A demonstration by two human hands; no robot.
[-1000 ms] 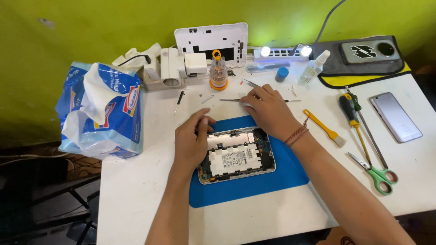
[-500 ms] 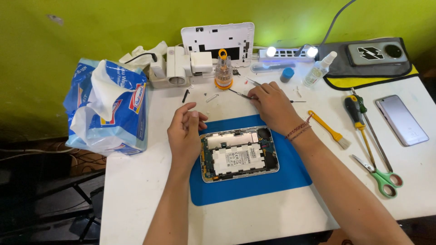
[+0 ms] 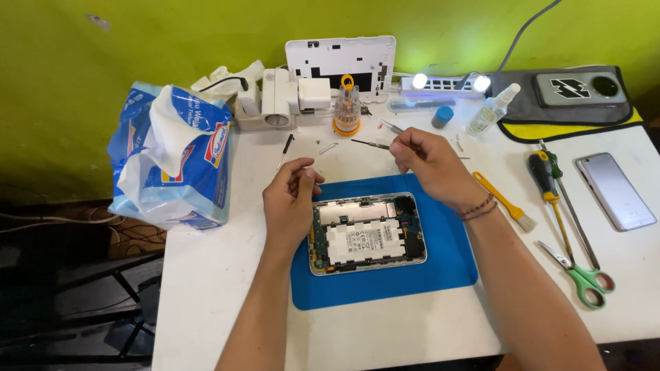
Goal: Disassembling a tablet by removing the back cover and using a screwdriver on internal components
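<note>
An opened tablet (image 3: pixel 368 235) with its back cover off lies on a blue mat (image 3: pixel 447 275), battery and circuit boards showing. My left hand (image 3: pixel 290 199) rests at the tablet's left edge, fingers curled near its top corner. Just beyond the mat's far edge, my right hand (image 3: pixel 426 165) pinches a thin metal precision screwdriver (image 3: pixel 370 143), whose tip points left over the white table. The tablet's white back cover (image 3: pixel 342 60) leans against the wall behind.
A blue tissue pack (image 3: pixel 175 161) sits at the left. An orange screwdriver-bit holder (image 3: pixel 346 110), white chargers (image 3: pixel 282 96), a power strip, a spray bottle (image 3: pixel 489 110), a yellow brush (image 3: pixel 505 203), screwdrivers (image 3: pixel 550 182), green scissors (image 3: pixel 581 275) and a phone (image 3: pixel 615 190) surround the mat.
My right hand has lifted the thin screwdriver off the table and drawn back toward the mat. My left hand has moved up from the tablet's top to its left edge.
</note>
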